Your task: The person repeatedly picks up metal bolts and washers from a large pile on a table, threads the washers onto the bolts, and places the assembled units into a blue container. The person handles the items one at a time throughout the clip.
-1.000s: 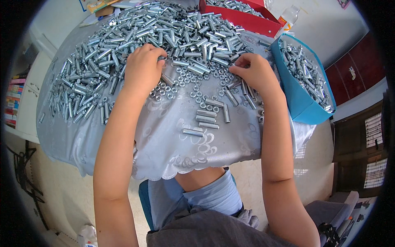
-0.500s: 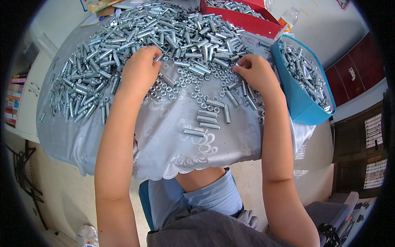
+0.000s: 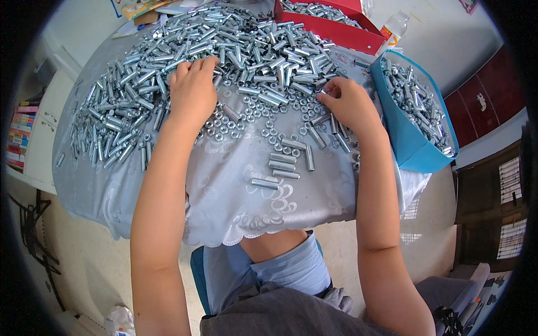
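Note:
A large heap of silvery metal sleeves (image 3: pixel 235 50) covers the far part of the table. My left hand (image 3: pixel 193 89) rests over the heap's near edge, its fingers somewhat spread and their tips among the sleeves; nothing shows held in it. To the right, my right hand (image 3: pixel 350 101) hovers beside the loose hex nuts (image 3: pixel 274 109), thumb and forefinger drawn together in a pinch. Whatever lies between those fingertips is too small to make out. Nearer me, several single sleeves (image 3: pixel 282 158) lie on the cloth, below the nuts.
A blue fabric bin (image 3: pixel 417 151) full of metal pieces stands at the right. Behind the heap is a red box (image 3: pixel 336 35) with more of them, next to a clear bottle (image 3: pixel 394 28). The grey tablecloth (image 3: pixel 224 196) hangs over the near edge above my lap.
My left hand has moved slightly away from me onto the heap, and its fingers have spread from a pinch. My right hand has barely shifted.

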`<control>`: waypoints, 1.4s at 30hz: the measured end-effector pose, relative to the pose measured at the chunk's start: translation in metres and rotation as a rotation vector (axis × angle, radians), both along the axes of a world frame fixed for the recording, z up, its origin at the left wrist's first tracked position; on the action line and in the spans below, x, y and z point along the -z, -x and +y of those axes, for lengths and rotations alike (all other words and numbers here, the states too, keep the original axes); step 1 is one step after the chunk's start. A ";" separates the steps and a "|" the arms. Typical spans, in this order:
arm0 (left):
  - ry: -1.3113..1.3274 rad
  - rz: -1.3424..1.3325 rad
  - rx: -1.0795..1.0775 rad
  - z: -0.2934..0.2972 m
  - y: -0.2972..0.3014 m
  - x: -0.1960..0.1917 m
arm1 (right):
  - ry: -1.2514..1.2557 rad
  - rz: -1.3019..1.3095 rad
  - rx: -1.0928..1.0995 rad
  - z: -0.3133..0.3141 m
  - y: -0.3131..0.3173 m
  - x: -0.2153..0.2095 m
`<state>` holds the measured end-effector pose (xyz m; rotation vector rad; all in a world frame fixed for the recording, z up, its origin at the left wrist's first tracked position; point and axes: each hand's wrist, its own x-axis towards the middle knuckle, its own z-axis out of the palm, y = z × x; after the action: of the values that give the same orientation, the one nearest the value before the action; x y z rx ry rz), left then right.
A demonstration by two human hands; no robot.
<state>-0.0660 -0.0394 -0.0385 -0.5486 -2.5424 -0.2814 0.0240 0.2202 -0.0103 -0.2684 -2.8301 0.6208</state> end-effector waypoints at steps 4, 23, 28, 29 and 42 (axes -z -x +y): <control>0.008 0.022 0.008 -0.003 0.003 0.004 | -0.022 0.005 -0.007 -0.004 -0.002 -0.003; -0.049 0.068 0.072 -0.005 0.006 0.000 | 0.149 0.137 -0.102 -0.018 -0.005 -0.009; -0.030 0.085 0.055 -0.003 0.010 0.005 | 0.250 0.187 -0.225 -0.024 -0.003 -0.009; -0.031 0.087 0.056 -0.003 0.011 0.006 | 0.277 0.184 -0.254 -0.027 -0.004 -0.013; -0.077 0.137 0.090 -0.002 0.009 0.006 | 0.854 0.079 -0.406 -0.045 -0.006 -0.020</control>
<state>-0.0746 -0.0412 -0.0444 -0.6311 -2.3682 -0.3602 0.0303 0.1755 0.0102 0.2053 -2.3783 1.8512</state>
